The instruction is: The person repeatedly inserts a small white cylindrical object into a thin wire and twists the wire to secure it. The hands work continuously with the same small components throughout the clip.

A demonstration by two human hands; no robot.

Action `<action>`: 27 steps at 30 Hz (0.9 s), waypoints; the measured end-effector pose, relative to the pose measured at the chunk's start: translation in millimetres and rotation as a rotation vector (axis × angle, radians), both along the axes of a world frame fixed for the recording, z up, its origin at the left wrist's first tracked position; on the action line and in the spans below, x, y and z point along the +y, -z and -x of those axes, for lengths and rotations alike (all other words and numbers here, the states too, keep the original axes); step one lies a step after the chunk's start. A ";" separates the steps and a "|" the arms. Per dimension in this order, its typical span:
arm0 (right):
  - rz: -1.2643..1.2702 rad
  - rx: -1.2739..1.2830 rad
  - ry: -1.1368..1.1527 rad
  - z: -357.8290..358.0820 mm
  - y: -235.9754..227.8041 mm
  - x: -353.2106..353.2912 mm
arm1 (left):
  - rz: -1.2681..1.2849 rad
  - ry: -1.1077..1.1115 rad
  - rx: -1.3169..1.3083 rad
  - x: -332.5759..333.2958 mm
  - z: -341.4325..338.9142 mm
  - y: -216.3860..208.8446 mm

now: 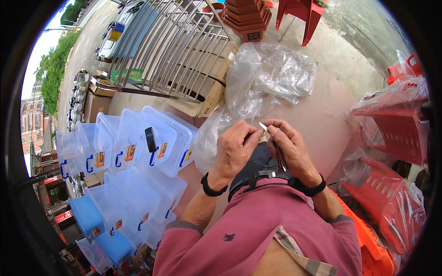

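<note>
Both my hands are raised close together in front of my waist. My right hand (290, 147) is closed around a small knife; its pale pointed blade (263, 126) shows beside the thumb, and a narrow dark and silvery part (281, 159) reaches below the palm. My left hand (237, 147) is closed in a pinch near the blade tip. What its fingertips hold, if anything, is too small to make out. Beyond the hands, crumpled clear plastic sheeting (285, 76) lies on the floor.
Clear plastic storage boxes (138, 193) with blue latches stand stacked at left, a black phone-like object (150, 139) on one. A metal rack (175, 50) stands over cardboard boxes (212, 99). Plastic-wrapped red chairs (382, 198) line the right; a red stool (306, 16) is at the far side.
</note>
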State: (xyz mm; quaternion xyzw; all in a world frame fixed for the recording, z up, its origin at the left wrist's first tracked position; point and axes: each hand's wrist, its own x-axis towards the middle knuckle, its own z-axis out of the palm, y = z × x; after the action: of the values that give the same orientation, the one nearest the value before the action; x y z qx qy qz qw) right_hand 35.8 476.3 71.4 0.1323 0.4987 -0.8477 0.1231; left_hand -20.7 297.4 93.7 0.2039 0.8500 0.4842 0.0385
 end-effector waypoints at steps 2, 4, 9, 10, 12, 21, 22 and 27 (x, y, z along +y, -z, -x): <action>-0.012 -0.044 -0.019 10.8 -1.0 -0.4 | 0.027 0.005 0.035 1.2 8.9 -1.1; -0.015 -0.099 -0.048 21.6 0.3 0.6 | 0.044 0.011 0.118 2.5 16.7 -1.0; -0.162 0.011 -0.155 41.1 -0.6 3.9 | 0.123 0.011 0.211 2.3 34.6 -2.9; -0.170 0.034 -0.161 46.0 -1.7 3.9 | 0.135 0.011 0.230 2.8 38.5 -3.8; -0.134 0.041 -0.163 53.7 -4.9 4.2 | 0.165 0.005 0.254 4.4 43.9 -5.7; -0.053 0.075 -0.280 93.9 -6.3 50.1 | 0.299 -0.112 0.345 51.0 64.8 -10.9; -0.074 0.067 -0.296 98.4 -5.4 58.0 | 0.313 -0.119 0.360 60.8 66.2 -12.8; -0.044 0.098 -0.310 114.5 -5.7 106.1 | 0.393 -0.091 0.516 110.3 79.1 -22.4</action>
State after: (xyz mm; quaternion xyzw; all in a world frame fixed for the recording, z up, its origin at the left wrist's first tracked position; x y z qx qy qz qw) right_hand -78.7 582.3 77.2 0.0147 0.5369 -0.8129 0.2252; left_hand -99.8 407.7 116.1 0.2702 0.9171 0.2447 -0.1614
